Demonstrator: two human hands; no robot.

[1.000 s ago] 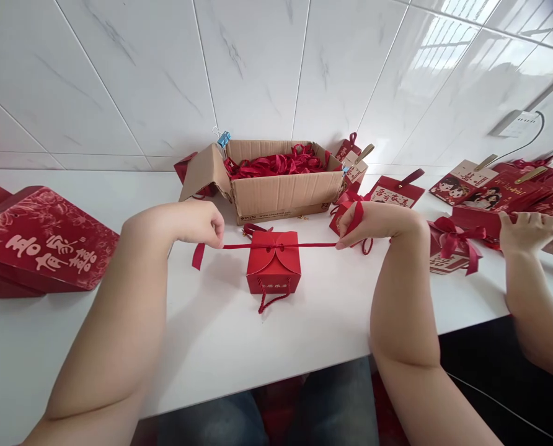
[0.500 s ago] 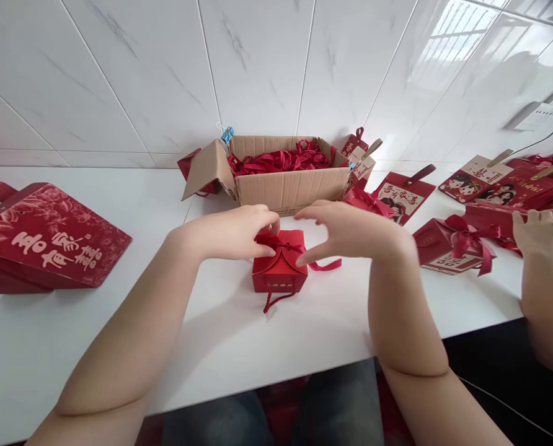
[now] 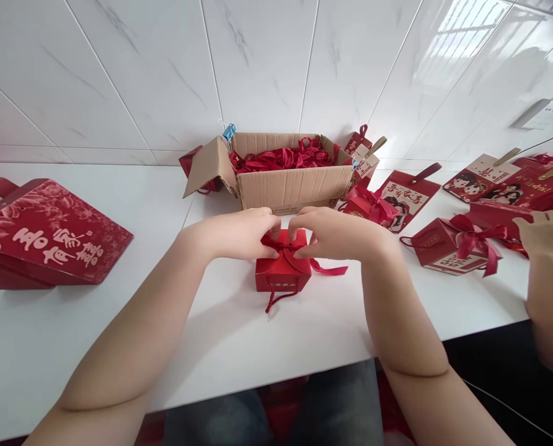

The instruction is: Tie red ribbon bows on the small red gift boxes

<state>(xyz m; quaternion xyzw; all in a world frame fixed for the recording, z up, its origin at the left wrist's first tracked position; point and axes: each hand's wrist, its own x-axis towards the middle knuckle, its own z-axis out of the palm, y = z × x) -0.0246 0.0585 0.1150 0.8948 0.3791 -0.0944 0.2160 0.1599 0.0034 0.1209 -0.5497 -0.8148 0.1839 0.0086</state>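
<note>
A small red gift box (image 3: 283, 280) sits on the white table in front of me, with a dark red cord hanging from its front. A red ribbon (image 3: 331, 270) is tied across its top, and one tail trails out to the right. From the left, my left hand (image 3: 246, 235) reaches over the box, its thumb and fingers closed on the ribbon near the middle of the lid. Opposite it, my right hand (image 3: 336, 234) curls its thumb and index finger in at the knot, pinching the ribbon. My fingers partly cover the knot.
Behind the box stands an open cardboard carton (image 3: 295, 189) full of red ribbons. A large red box (image 3: 53, 238) lies at the left. On the right are a ribboned gift box (image 3: 451, 246), several printed red bags (image 3: 409, 197) and another person's hand (image 3: 546, 232).
My right hand has moved left, from hovering with fingers apart beside the box to closing at the knot. My left hand stays at the ribbon.
</note>
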